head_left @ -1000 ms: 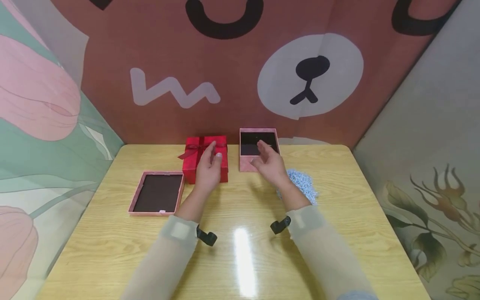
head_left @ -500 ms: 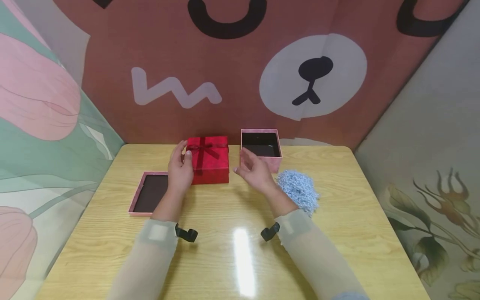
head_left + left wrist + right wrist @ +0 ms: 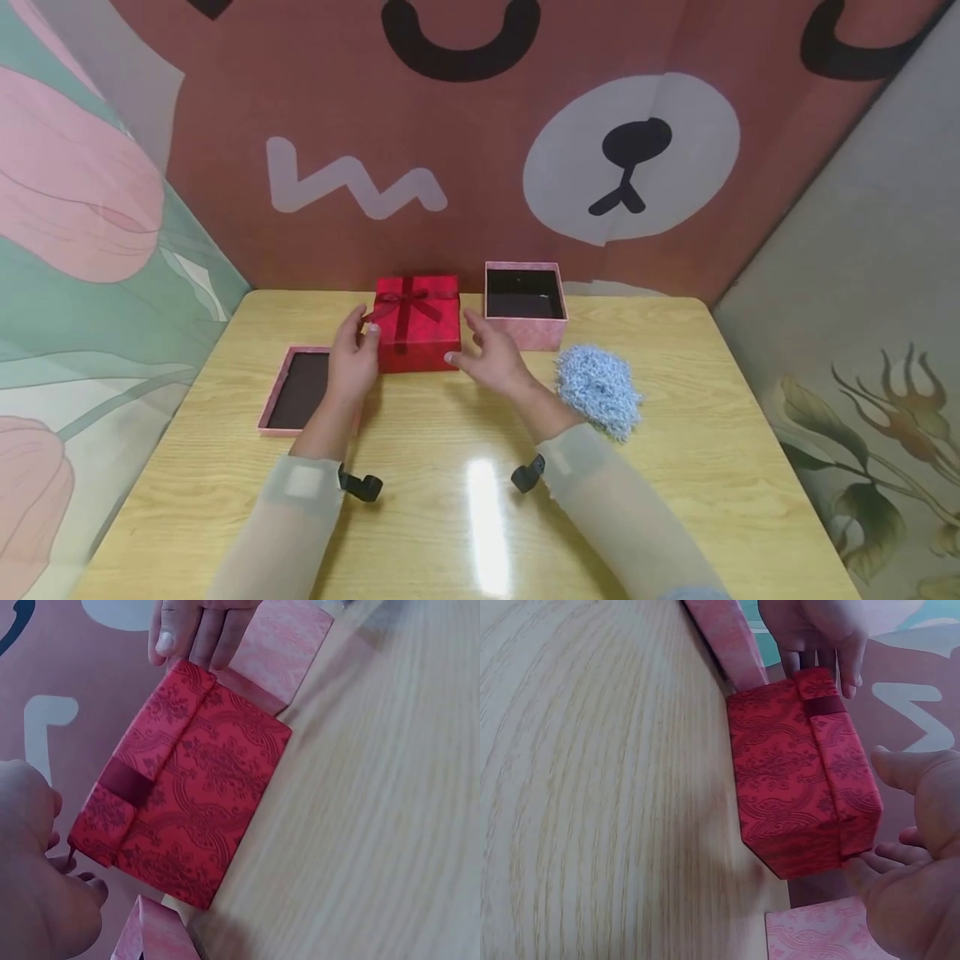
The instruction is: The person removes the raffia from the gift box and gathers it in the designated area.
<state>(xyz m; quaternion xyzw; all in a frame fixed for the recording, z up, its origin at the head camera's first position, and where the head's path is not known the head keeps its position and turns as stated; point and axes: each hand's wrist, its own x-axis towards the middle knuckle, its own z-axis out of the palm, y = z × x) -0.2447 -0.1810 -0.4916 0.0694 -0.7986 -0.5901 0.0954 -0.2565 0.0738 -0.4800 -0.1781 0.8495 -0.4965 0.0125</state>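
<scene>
A red patterned gift box (image 3: 420,354) with its lid on and a dark red ribbon bow stands near the back of the table. My left hand (image 3: 354,354) is at its left side, fingertips right by the lid's edge, thumb towards the front. On the other side my right hand (image 3: 495,358) has its fingers close to the box's right side. In the left wrist view the ribbon band (image 3: 127,781) runs down the lid's rim, with the left fingers beside it. From the right wrist view, the right fingertips reach the lid's lower edge (image 3: 855,851).
A pink box base (image 3: 536,335) with a dark inside stands right of the red box. Its shallow pink lid (image 3: 300,392) lies upturned at the left, partly behind the left arm. A heap of blue shredded paper (image 3: 598,390) sits at the right. A wall rises behind.
My left hand has moved left from in front of the red box to its left side. My right hand has come left from the pink box base to the red box's right side.
</scene>
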